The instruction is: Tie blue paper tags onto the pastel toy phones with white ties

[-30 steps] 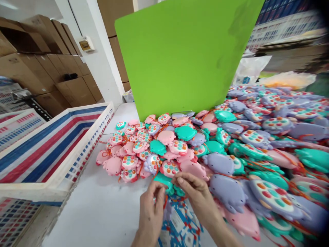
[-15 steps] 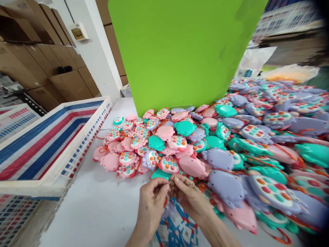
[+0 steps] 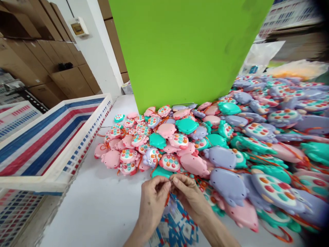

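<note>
My left hand [image 3: 154, 199] and my right hand [image 3: 186, 192] meet fingertip to fingertip at the pile's near edge, both closed in a pinch. An orange cord [image 3: 167, 199] runs down from between them, its upper end hidden by the fingers. Below it part of a pale purple toy [image 3: 171, 208] shows, mostly covered by my hands. Under my wrists lie many small blue-and-white printed cards [image 3: 177, 228]. Just beyond the fingers are a teal toy [image 3: 161, 172] and a pink crab-shaped toy [image 3: 194, 164].
A large heap of pink, teal and purple toys [image 3: 228, 187] with orange cords spreads to the right. Behind it stands a green panel [image 3: 190, 51]. To the left is a white crate [image 3: 55, 180] with a striped lining. Cardboard boxes [image 3: 69, 82] are stacked farther back.
The view has shifted slightly. My hands stay together in nearly the same place, with the fingertips pinched a little closer.
</note>
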Motion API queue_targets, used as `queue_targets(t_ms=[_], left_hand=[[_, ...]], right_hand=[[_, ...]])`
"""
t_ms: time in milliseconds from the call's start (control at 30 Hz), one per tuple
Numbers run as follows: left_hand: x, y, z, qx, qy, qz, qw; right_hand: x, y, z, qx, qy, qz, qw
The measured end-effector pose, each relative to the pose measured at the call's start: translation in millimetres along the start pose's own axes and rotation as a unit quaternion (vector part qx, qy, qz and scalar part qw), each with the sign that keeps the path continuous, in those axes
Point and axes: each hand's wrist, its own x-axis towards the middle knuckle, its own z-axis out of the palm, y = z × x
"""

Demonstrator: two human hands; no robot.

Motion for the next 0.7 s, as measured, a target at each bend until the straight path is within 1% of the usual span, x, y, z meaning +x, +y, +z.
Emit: queue_targets(t_ms=[67, 133, 200, 233, 300, 400, 500, 600, 700], left_hand=[[0, 0, -0.3, 0.002, 0.001, -0.001, 1.0], [0, 1, -0.9, 0.005, 0.004, -0.002, 1.0], [0, 0, -2.0, 0.006, 0.006, -0.002, 1.0], [0, 0, -2.8, 0.005, 0.006, -0.002, 1.0], [-1, -1, -4.7, 0.003, 0.001, -0.01, 1.0], [-2, -5, -8.2, 0.002, -0.027, -0.021, 0.999], [-4, -9, -12.0, -0.014, -0.068, -0.033, 0.997], [-5, -14, -15.3, -0.049, -0.105, -0.048, 0.992], [-7, -18, -17.8, -0.097, -0.121, -0.06, 0.986]], right_hand=[[0, 1, -2, -0.031, -0.001, -0.019, 0.999], [-1, 1, -6, -0.089, -0.009, -0.053, 0.995], [-2, 0, -10, -0.142, -0.028, -0.075, 0.987], [-2, -1, -11, -0.152, -0.039, -0.074, 0.985], [-3, -3, -12, -0.136, -0.053, -0.046, 0.988], [-2, -10, -10, -0.084, -0.077, 0.039, 0.993], [-2, -18, -7, -0.065, -0.124, 0.108, 0.984], [-2, -23, -5, -0.097, -0.158, 0.134, 0.974], [-3, -24, -1, -0.155, -0.161, 0.114, 0.968]])
